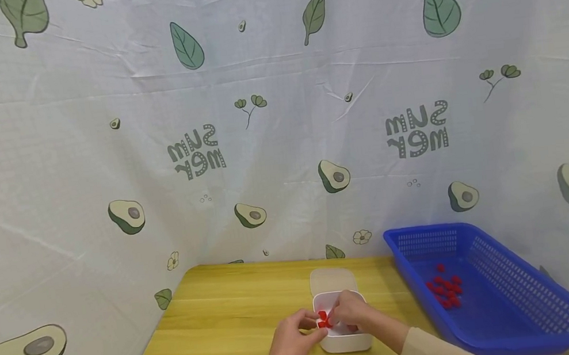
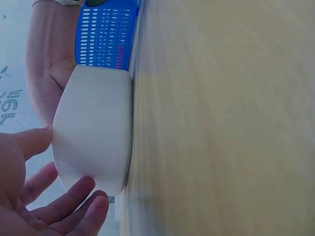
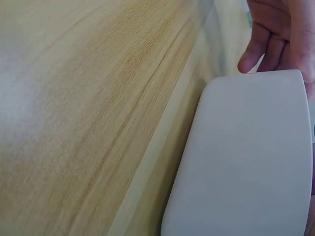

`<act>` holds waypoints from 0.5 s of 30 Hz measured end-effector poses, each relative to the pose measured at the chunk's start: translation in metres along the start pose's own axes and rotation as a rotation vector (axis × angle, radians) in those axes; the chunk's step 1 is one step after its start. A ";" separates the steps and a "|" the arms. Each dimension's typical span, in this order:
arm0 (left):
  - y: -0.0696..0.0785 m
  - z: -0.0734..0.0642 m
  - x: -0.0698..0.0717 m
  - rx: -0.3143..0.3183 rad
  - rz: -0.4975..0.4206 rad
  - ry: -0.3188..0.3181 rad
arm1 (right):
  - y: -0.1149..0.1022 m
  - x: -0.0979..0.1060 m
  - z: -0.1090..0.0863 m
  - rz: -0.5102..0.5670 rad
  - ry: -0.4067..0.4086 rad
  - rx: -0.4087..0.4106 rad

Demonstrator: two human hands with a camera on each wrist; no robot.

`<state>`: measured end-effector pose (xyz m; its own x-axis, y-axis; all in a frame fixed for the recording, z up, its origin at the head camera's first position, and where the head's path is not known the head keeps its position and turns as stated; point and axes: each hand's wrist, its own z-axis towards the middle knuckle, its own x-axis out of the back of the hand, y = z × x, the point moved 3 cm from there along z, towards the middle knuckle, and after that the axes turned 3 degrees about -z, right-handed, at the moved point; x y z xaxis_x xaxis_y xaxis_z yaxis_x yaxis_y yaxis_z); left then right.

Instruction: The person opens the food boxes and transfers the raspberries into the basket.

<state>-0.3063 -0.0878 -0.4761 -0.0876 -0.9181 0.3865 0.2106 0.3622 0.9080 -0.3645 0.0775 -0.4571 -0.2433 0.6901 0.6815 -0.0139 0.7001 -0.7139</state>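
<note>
A small white box (image 1: 346,341) with rounded corners sits on the wooden table, its top uncovered. Small red pieces (image 1: 323,324) show inside at its left side. My left hand (image 1: 293,338) rests at the box's left end, thumb and fingers apart at the rim and side, as the left wrist view also shows. Over the box, my right hand (image 1: 349,311) reaches down inside with bent fingers close to the red pieces. Its fingertips are hidden, and I cannot tell whether they pinch a piece. The box's plain outer wall (image 3: 246,152) fills much of the right wrist view.
A pale, flat lid-like panel (image 1: 333,280) lies right behind the box. To the right stands a large blue perforated basket (image 1: 516,298) holding several small red pieces (image 1: 447,287). A printed curtain (image 1: 281,143) hangs behind and along the sides of the wooden table (image 1: 216,323).
</note>
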 end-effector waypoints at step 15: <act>0.001 0.000 0.001 0.005 0.004 0.004 | -0.009 0.015 0.000 -0.003 -0.028 -0.032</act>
<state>-0.3057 -0.0885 -0.4745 -0.0831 -0.9173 0.3894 0.2058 0.3666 0.9073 -0.3679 0.0812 -0.4407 -0.2707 0.6825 0.6789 0.0158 0.7083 -0.7058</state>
